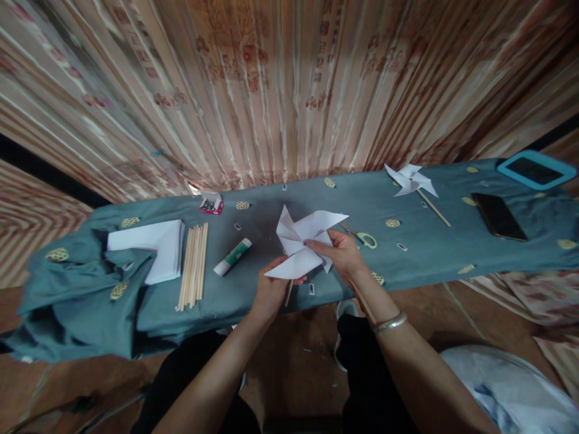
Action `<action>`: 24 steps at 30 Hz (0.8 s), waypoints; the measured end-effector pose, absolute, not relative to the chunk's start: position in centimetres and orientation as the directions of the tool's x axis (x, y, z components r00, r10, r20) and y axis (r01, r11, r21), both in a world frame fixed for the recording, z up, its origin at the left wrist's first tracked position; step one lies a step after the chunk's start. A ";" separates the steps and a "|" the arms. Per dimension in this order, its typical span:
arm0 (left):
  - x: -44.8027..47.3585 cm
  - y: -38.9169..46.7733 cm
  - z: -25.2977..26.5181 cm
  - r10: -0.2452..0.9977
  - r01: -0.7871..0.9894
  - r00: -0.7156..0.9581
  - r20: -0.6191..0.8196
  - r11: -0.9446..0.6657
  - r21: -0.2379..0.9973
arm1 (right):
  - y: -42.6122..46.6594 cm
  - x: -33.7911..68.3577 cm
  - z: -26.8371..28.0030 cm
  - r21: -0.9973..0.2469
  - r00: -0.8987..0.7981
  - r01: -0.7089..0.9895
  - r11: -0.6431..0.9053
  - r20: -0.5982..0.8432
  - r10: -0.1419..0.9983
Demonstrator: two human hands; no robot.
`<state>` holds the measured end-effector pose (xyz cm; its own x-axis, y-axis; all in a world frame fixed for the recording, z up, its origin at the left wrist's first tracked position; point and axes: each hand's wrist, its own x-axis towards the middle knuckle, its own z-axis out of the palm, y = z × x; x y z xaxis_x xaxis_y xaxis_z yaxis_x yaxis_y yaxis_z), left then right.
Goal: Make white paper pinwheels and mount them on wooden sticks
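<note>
A white paper pinwheel (304,260) on a wooden stick (289,293) is held between both hands above the front of the cloth-covered table. My left hand (270,290) is closed behind its lower blade, around the stick; some of those fingers are hidden by the paper. My right hand (344,256) grips the pinwheel from the right, its thumb pressed near the centre and the other fingers behind the blades. Just beyond that hand, partly covered by a blade, lie scissors (368,240) with light green handles. A glue stick (232,257) rests left of the pinwheel.
Wooden sticks (193,265) lie side by side near folded white paper (169,241). Behind them stands an open small box (211,203) of metal pins. Another pinwheel (411,179), a black phone (497,215) and a blue-framed tablet (538,169) occupy the right side. A curtain (289,90) hangs behind.
</note>
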<state>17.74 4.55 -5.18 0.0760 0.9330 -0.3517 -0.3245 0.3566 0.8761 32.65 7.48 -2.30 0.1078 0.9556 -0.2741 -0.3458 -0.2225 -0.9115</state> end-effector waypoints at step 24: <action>16.3 5.5 -2.7 0.956 -0.396 0.178 -0.234 0.288 0.872 | 3.6 33.4 -1.4 -0.994 0.101 -0.025 -0.104 -0.106 0.989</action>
<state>16.30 5.51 -2.67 0.1782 0.9557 -0.2343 -0.3955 0.2876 0.8723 33.37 3.63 -1.38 0.1014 0.9892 -0.1057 -0.0247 -0.1037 -0.9943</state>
